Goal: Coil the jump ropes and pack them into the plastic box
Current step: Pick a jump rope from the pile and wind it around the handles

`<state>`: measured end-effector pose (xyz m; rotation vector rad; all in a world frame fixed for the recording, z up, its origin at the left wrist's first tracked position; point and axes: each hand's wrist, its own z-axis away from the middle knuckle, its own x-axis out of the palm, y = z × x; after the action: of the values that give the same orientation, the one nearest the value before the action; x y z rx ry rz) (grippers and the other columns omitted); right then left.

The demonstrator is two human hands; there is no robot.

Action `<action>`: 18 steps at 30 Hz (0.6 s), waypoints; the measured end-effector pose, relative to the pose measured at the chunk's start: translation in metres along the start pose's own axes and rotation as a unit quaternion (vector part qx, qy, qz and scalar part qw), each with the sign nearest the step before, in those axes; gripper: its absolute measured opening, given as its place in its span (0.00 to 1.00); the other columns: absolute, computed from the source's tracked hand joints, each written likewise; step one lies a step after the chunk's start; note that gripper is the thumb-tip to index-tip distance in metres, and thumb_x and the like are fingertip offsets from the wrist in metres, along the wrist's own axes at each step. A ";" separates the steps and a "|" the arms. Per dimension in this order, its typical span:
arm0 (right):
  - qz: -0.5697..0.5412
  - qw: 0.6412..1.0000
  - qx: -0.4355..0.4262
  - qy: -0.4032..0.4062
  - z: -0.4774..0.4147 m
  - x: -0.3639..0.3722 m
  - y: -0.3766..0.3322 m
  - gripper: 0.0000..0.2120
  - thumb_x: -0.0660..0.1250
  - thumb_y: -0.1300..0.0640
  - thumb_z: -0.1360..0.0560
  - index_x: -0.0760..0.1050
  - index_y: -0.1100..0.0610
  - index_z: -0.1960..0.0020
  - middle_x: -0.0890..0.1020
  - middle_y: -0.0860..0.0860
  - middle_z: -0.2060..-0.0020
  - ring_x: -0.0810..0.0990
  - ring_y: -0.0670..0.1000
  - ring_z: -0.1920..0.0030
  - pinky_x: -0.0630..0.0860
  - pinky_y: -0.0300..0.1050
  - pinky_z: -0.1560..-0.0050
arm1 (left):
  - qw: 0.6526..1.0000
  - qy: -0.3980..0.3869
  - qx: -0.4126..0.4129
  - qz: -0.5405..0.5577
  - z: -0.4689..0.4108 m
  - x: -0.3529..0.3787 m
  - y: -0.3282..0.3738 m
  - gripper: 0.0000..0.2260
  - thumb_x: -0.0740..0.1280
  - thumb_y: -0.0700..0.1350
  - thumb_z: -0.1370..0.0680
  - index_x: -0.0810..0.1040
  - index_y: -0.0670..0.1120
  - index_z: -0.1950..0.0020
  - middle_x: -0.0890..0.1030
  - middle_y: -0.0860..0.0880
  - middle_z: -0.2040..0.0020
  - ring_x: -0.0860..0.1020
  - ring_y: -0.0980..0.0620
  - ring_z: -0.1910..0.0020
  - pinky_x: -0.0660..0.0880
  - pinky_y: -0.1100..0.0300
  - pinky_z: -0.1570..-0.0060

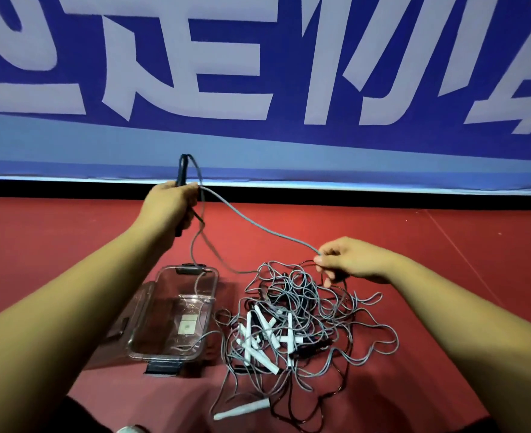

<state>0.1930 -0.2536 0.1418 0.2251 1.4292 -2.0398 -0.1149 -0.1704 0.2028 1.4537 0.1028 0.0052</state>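
- While the left hand (168, 203) grips a slim dark rope handle (182, 170), the right hand (348, 260) pinches its thin grey cord (258, 225).
- Tangled grey jump ropes (290, 332) — white-handled — lie beside the clear plastic box (151, 307).

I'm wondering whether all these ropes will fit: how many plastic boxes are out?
1: the clear plastic box stands open on the red surface, directly left of the rope tangle. No second box shows, though one could sit outside the frame.
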 end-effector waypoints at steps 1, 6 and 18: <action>-0.011 1.000 0.015 -0.006 0.000 0.001 0.004 0.12 0.62 0.56 0.19 0.75 0.61 0.58 0.74 0.54 0.70 0.80 0.52 0.69 0.74 0.46 0.62 | 0.999 0.020 -0.002 -0.026 -0.004 -0.006 -0.001 0.11 0.63 0.42 0.20 0.69 0.47 0.63 0.69 0.47 0.69 0.63 0.54 0.81 0.55 0.70 0.80; 0.006 0.998 -0.059 0.019 0.003 0.015 -0.033 0.13 0.64 0.52 0.20 0.81 0.56 0.59 0.69 0.50 0.73 0.65 0.48 0.74 0.66 0.40 0.72 | 0.937 0.047 0.102 -0.332 -0.011 -0.019 -0.007 0.05 0.64 0.43 0.21 0.78 0.44 0.50 0.79 0.44 0.71 0.73 0.54 0.81 0.66 0.62 0.75; -0.141 0.978 -0.144 0.061 -0.002 0.019 -0.059 0.11 0.65 0.56 0.21 0.78 0.61 0.58 0.65 0.49 0.77 0.66 0.50 0.75 0.68 0.40 0.69 | 0.968 -0.247 0.048 0.021 0.031 0.040 -0.007 0.06 0.62 0.39 0.18 0.71 0.45 0.55 0.73 0.48 0.69 0.62 0.55 0.79 0.55 0.68 0.78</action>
<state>0.1434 -0.2468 0.1788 0.0240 1.9041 -2.0299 -0.0736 -0.1989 0.1967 1.5133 -0.3398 -0.3294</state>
